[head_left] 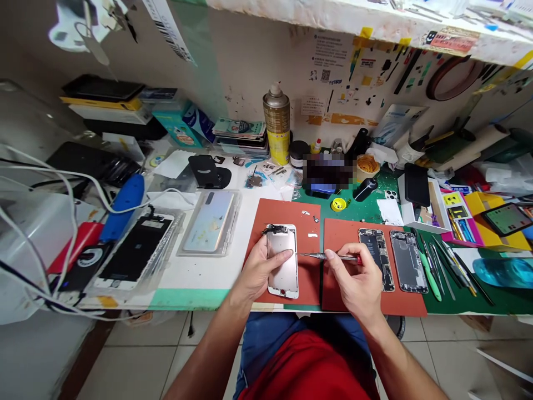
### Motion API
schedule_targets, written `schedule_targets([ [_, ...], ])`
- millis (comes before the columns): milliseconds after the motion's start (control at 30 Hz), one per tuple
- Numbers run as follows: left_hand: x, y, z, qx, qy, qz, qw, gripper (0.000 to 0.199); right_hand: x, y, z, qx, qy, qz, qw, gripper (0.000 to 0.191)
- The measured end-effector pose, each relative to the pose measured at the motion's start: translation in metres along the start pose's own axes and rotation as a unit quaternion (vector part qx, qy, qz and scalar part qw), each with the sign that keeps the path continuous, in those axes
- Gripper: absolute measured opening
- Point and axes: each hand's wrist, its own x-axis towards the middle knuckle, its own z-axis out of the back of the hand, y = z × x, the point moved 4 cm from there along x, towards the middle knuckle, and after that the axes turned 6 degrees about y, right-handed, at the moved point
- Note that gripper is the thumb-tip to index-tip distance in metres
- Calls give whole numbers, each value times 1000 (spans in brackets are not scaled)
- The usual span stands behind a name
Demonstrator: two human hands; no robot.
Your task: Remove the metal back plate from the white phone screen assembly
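Phone [285, 280] held flat on red mat [291, 216] by left hand [260, 269], fingers open; screwdriver [318, 256] gripped by right hand [350, 275], fingers closed.

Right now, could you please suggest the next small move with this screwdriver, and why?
Probably shift the screwdriver tip onto the black bracket atop the rose-gold phone housing: the left hand steadies the housing, and the tip sits at its edge.

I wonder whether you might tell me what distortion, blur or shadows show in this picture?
In the head view, wide-angle distortion bows the white shelf edge at the top; a pixelated patch hides something on the bench; the left hand and right hand with its screwdriver look sharp; lighting is even, with only soft shadows.
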Motion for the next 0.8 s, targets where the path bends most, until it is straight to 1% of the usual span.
schedule_targets([
  [133,0,-1,0,-4,-5,-8,1000,48,0,1,-1,20,31,25,999,26],
  [333,-1,-1,-2,1,-2,-6,1000,46,0,1,0,-4,5,19,1000,25],
  [467,-1,-1,-2,-2,-5,-3,1000,49,0,3,-2,19,17,38,999,23],
  [600,-1,-2,-3,1,-7,1,1000,51,-1,1,-2,1,8,10,1000,26],
  [733,-1,-1,-3,-2,-7,0,1000,52,-1,0,-1,13,13,20,1000,28],
  [800,0,0,-2,-4,-6,-2,1000,52,-1,-2,-1,6,5,15,1000,29],
])
